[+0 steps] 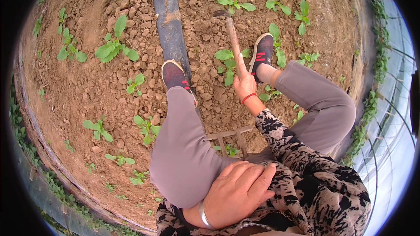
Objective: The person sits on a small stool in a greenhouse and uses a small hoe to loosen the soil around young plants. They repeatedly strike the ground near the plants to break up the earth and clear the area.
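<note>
My right hand [244, 83], with a red cord at the wrist, grips the wooden handle [233, 41] of a small hand tool. Its dark metal head [221, 13] rests at the soil below a leafy green seedling [233, 3]; the head's exact shape is hard to tell. Another seedling [226, 59] grows beside the handle, left of my shoe. My left hand [238, 193], a silver bangle at its wrist, lies flat on my lap with its fingers slightly apart and holds nothing.
A black plastic strip [169, 23], partly soil-covered, runs between seedlings in cloddy soil. My left shoe [174, 75] overlaps its edge; my right shoe [263, 50] stands among plants. Below me is a wooden stool [229, 133]. Greenhouse film [390, 105] and leafy vines [380, 55] line the right side.
</note>
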Available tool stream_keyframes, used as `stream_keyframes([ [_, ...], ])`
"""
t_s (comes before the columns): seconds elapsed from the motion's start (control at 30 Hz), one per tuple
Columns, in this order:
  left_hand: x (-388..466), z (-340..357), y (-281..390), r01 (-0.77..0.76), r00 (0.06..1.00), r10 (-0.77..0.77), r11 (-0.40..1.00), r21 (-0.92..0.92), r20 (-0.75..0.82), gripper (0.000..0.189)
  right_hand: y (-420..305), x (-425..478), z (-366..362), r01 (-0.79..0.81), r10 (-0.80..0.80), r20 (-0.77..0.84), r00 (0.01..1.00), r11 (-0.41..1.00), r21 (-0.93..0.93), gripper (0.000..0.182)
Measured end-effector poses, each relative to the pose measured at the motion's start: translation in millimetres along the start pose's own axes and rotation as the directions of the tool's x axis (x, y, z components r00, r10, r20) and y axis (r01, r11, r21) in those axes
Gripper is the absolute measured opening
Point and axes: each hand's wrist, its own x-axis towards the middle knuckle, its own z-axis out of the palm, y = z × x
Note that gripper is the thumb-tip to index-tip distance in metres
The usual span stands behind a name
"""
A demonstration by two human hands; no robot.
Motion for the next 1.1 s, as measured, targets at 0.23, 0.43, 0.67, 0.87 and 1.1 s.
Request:
stream_keyframes([
  [0.23, 4.2, 0.9, 1.0, -0.001, 1.000, 0.001, 0.999, 0.052, 0.006, 0.049, -16.7, 81.3, -38.2, 0.160, 0.000, -0.336, 0.942, 0.880, 0.448, 0.087],
  [0.43, 8.7, -0.7, 6.9, 0.076, 0.996, -0.081, 0.992, 0.105, 0.047, 0.057, 1.2, 240.7, -47.9, -0.059, 0.274, -0.148, 0.950, 0.628, 0.776, 0.087],
  [0.67, 20.7, 0.9, 4.3, 0.137, 0.989, -0.142, 0.986, 0.095, 0.046, 0.057, -28.0, 242.8, 0.8, -0.140, 0.309, -0.105, 0.945, 0.676, 0.724, 0.086],
  [0.87, 35.0, -3.9, 4.9, 0.115, 0.988, -0.122, 0.990, 0.080, 0.092, 0.058, -2.3, 156.5, -21.1, -0.219, 0.239, 0.113, 0.964, 0.482, 0.849, 0.089],
  [1.1, 43.1, -11.5, 7.8, 0.157, 0.979, -0.168, 0.983, 0.098, 0.115, 0.055, 13.5, 214.2, -60.9, 0.020, 0.345, -0.255, 0.903, 0.558, 0.829, 0.089],
])
